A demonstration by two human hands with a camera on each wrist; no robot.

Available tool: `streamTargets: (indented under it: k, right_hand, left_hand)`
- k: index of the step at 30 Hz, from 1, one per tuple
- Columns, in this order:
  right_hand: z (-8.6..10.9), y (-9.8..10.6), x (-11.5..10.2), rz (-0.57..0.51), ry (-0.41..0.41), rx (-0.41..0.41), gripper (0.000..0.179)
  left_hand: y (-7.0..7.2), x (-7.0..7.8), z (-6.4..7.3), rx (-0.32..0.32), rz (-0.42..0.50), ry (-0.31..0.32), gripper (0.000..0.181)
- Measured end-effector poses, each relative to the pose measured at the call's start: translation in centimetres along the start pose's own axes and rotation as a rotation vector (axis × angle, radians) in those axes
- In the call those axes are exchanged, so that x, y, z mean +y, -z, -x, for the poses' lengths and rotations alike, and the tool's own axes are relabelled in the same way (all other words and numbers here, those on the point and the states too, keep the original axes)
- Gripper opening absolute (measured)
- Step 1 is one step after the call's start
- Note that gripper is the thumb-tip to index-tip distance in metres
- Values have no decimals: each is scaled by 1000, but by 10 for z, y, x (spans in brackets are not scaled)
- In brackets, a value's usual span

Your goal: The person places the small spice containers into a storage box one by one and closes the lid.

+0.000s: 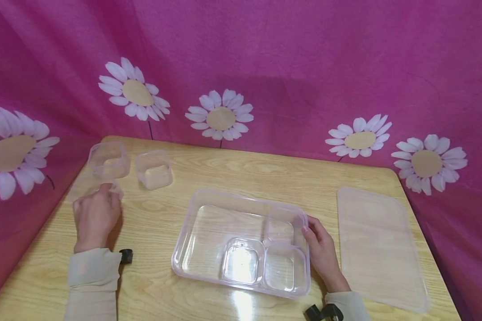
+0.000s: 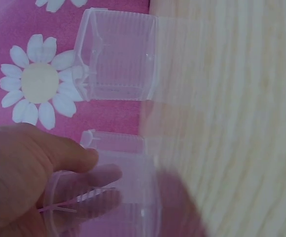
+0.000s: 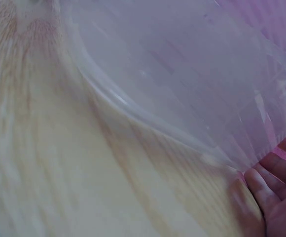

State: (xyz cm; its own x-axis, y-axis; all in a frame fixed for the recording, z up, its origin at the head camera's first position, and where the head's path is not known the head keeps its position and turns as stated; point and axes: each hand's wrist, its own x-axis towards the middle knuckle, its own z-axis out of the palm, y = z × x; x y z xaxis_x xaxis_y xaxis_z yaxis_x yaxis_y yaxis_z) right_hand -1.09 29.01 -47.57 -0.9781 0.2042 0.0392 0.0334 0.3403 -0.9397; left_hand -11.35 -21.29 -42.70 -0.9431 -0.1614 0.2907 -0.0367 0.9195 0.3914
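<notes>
My left hand grips a small clear plastic container at the left side of the table. In the left wrist view the thumb lies on its wall near the rim, and the other fingers show through the plastic. My right hand holds the right wall of a large clear rectangular container, thumb at the rim and fingers against the outside. Inside the large one, small square containers stand at its right end: one front middle, one front right and one back right.
Two more small clear containers, one at the far left corner and one beside it, stand behind my left hand. A flat translucent lid lies on the wooden table at right. A pink flowered cloth hangs around the table.
</notes>
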Motion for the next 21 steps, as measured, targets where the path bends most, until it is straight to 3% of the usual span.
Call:
streamTargets:
  k: [9, 14, 17, 21]
  right_hand:
    - [0, 0, 0, -9, -3, -3, 33]
    - [0, 0, 1, -6, 2, -4, 32]
    - [0, 1, 1, -7, 1, -8, 33]
    - [0, 1, 0, -11, 0, -9, 33]
  left_hand:
    - [12, 6, 2, -136, -40, -74, 26]
    - [17, 10, 4, -162, -39, -135, 18]
    - [21, 13, 4, -179, -36, -139, 19]
    - [27, 17, 4, -219, -37, -100, 26]
